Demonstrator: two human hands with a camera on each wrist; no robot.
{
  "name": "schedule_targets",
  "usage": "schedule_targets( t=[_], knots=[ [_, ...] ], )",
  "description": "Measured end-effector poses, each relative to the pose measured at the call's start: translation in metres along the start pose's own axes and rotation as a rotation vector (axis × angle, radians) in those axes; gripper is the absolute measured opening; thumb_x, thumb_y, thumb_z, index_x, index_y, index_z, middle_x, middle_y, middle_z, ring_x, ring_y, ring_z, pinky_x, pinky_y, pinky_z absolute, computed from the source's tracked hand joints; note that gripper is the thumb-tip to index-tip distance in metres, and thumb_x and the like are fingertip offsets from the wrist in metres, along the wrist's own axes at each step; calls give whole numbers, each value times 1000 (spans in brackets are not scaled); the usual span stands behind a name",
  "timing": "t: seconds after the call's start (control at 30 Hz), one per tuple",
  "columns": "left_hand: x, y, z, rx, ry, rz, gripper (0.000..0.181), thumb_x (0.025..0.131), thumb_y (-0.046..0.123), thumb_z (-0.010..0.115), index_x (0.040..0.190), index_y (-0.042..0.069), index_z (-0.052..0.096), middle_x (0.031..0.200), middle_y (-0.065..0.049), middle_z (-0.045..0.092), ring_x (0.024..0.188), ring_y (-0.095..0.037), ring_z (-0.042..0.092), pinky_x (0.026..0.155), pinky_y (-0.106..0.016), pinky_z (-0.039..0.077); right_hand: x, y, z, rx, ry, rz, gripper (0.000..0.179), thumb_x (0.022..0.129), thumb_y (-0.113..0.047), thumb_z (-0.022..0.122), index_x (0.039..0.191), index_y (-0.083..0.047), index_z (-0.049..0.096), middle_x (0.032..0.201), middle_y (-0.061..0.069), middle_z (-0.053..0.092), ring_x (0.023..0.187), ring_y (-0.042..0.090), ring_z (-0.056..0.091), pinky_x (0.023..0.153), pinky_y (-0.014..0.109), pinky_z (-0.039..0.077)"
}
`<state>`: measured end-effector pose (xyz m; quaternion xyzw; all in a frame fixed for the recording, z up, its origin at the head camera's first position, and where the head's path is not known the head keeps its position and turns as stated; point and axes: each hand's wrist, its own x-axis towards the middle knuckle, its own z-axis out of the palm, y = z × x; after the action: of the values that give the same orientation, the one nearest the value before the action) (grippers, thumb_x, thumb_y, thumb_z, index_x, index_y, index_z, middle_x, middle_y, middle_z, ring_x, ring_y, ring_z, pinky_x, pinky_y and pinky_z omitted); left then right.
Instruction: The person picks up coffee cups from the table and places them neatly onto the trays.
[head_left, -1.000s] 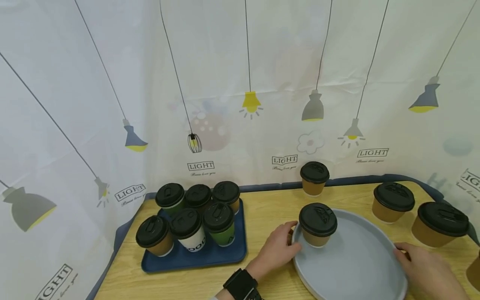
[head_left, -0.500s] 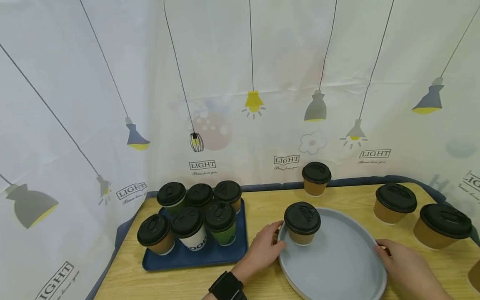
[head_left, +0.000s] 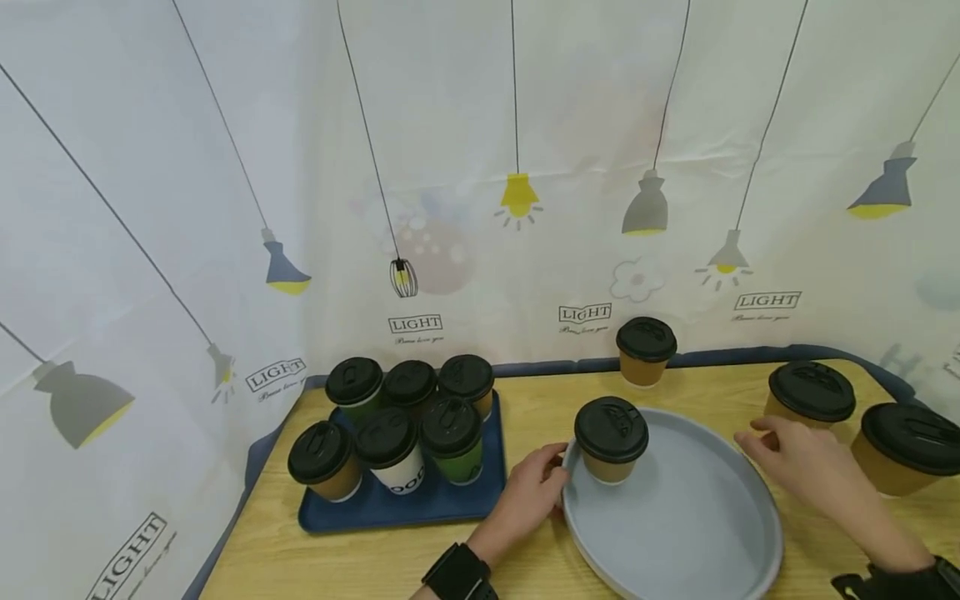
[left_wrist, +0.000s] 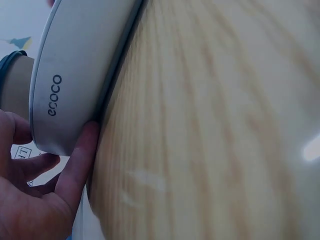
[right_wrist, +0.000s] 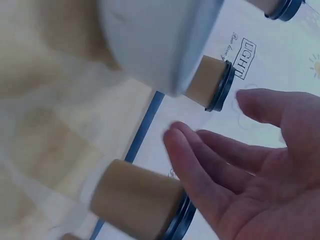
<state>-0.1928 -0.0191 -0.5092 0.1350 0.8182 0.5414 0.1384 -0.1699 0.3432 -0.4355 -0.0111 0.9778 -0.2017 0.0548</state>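
My left hand (head_left: 527, 493) grips the left rim of a round grey tray (head_left: 697, 517), its fingers against the side wall marked "ecoco" in the left wrist view. One brown paper coffee cup (head_left: 611, 442) with a black lid stands upright on the tray near that hand. My right hand (head_left: 813, 467) is in the air beyond the tray's right edge, fingers loosely extended and holding nothing. Just behind it stands a lidded brown cup (head_left: 812, 392), partly covered by the hand in the head view. Another lidded brown cup (head_left: 909, 450) is to its right.
A blue rectangular tray (head_left: 405, 517) on the left carries several black-lidded cups, brown, white and green. Near the back edge of the wooden table (head_left: 540, 408) stands a further brown cup (head_left: 647, 354). A printed curtain (head_left: 465, 150) hangs behind.
The grey tray and its cup slid left, with both hands on it. My right hand then left the rim and moved up toward the brown cup behind. My left hand stays on the rim.
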Motion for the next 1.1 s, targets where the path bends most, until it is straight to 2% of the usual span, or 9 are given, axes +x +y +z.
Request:
schedule_targets(
  t=[0.1,0.17,0.3,0.4,0.57,0.7,0.8,0.93,1.1],
  knots=[
    [-2,-1,0,-58,-12,-18,49,101,21,51,149,10,55,127,-9,63,97,-14,67,58,-29,60,22,-12,-5,18,102,-64,66,106,-42,58,131,19,56,107,31,69,88,44,68,70,57,57],
    [-3,-1,0,-69,-16,-30,49,102,22,51,150,10,54,128,-8,63,98,-14,67,58,-29,60,37,-21,-7,46,135,-89,66,105,-40,60,135,18,53,117,36,65,100,50,65,77,61,56],
    [-4,0,1,-74,-25,-39,50,101,21,51,149,10,54,127,-8,62,100,-15,67,58,-29,60,64,-32,-6,128,129,-126,77,105,-43,59,147,19,38,136,43,50,121,59,51,91,69,48],
    [-6,1,1,-81,-23,-35,50,100,22,51,149,11,54,128,-8,61,102,-15,66,59,-29,60,82,-39,-4,197,114,-115,91,104,-47,60,154,19,22,144,46,39,128,61,43,97,72,44],
    [-7,2,0,-114,-6,-39,48,100,21,53,147,12,56,127,-7,62,102,-16,66,59,-30,61,108,-50,0,283,109,-79,112,98,-53,67,157,19,3,151,50,22,136,65,30,105,75,36],
    [-6,0,-1,-135,2,-60,48,100,22,54,147,13,56,126,-6,62,102,-15,66,59,-30,61,125,-62,6,308,94,-55,124,93,-54,73,157,17,-7,155,51,8,139,67,21,107,76,32],
    [-5,-1,-2,-149,-1,-72,47,100,22,55,147,14,57,125,-5,62,101,-15,66,60,-31,61,135,-69,10,310,73,-27,130,91,-55,75,157,13,-14,155,51,2,138,69,22,106,77,33],
    [-3,-2,-2,-154,-3,-79,46,99,21,56,145,15,58,122,-4,63,99,-15,67,59,-32,61,143,-76,13,301,67,2,132,90,-56,75,157,11,-17,155,52,1,134,70,27,103,76,36],
    [-2,-1,0,-164,-1,-84,46,99,20,57,144,15,59,120,-3,63,97,-15,67,58,-32,61,148,-76,16,289,82,15,129,90,-53,76,158,12,-12,152,54,5,130,71,30,101,76,38]
  ],
)
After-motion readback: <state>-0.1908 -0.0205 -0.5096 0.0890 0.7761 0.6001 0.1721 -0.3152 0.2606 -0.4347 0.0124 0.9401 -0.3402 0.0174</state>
